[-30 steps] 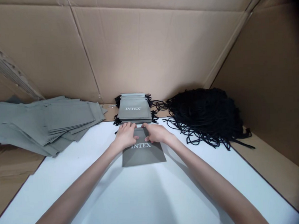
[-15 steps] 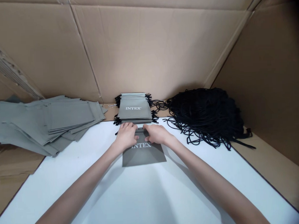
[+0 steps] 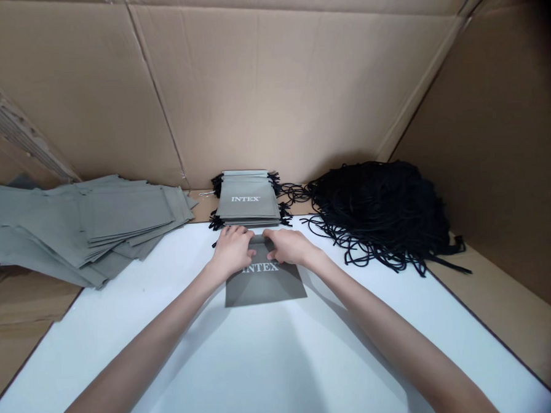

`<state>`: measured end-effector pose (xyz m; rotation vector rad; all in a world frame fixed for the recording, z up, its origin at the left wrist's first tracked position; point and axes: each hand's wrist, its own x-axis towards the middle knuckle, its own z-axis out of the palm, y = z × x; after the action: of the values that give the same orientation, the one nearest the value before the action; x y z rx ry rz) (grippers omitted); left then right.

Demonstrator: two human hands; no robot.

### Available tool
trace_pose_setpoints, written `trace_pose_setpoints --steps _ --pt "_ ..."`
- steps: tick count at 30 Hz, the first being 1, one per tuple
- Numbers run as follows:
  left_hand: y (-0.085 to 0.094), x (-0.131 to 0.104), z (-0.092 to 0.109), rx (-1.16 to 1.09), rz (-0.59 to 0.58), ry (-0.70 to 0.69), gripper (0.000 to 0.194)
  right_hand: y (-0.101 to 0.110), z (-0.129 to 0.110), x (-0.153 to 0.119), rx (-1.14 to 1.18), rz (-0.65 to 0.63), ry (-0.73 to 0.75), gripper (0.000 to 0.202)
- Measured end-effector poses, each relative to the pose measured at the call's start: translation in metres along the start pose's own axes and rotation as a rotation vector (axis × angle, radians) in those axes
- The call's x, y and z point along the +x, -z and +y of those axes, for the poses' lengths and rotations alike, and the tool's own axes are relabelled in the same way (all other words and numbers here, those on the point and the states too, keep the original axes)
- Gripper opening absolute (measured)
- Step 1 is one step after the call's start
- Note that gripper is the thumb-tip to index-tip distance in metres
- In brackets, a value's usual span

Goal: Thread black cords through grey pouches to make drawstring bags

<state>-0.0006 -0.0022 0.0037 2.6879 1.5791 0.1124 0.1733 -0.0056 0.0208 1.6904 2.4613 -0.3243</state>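
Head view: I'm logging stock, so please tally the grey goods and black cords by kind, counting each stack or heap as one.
Single pouch: 1
Neat pouch stack: 1
Loose grey pile: 1
Black cord heap: 1
Total: 4; pieces within are too overlapped to count.

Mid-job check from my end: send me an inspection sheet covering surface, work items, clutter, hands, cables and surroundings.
Surface: smooth white tabletop, small speck on its left side.
Work items: flat grey rectangular pouch printed INTEX in white, under both hands; stack of similar grey pouches with black cord ends just beyond; loose heap of flat grey pieces at left; tangled heap of thin black cords at right.
Clutter: small thin object left of the stack, too small to identify.
Hands: left hand and right hand touch the pouch's far part; grip unclear.
Cables: nothing seen.
Surroundings: brown cardboard panels behind and at right.
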Motion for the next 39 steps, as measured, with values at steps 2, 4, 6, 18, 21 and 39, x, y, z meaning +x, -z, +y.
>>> trace_pose_setpoints --steps 2,4,6,18,21,39 --pt "0.000 0.000 -0.001 -0.001 0.000 0.000 0.029 0.001 0.000 -0.001 0.001 -0.003 0.000 0.047" --pt "0.000 0.000 -0.001 -0.002 0.003 -0.001 0.029 0.001 0.000 -0.001 0.001 -0.003 0.000 0.047" --pt "-0.001 0.001 -0.001 -0.002 0.007 -0.005 0.028 0.002 -0.001 -0.002 -0.001 -0.004 0.002 0.047" --pt "0.003 -0.003 0.003 0.024 -0.020 -0.005 0.024 0.004 -0.009 -0.008 -0.025 -0.038 0.017 0.039" --pt "0.002 -0.004 0.005 0.040 -0.042 -0.013 0.025 0.004 -0.011 -0.009 -0.032 -0.064 0.026 0.039" --pt "0.003 -0.005 0.006 0.053 -0.020 -0.010 0.041 -0.001 -0.018 -0.011 -0.055 -0.050 -0.007 0.044"
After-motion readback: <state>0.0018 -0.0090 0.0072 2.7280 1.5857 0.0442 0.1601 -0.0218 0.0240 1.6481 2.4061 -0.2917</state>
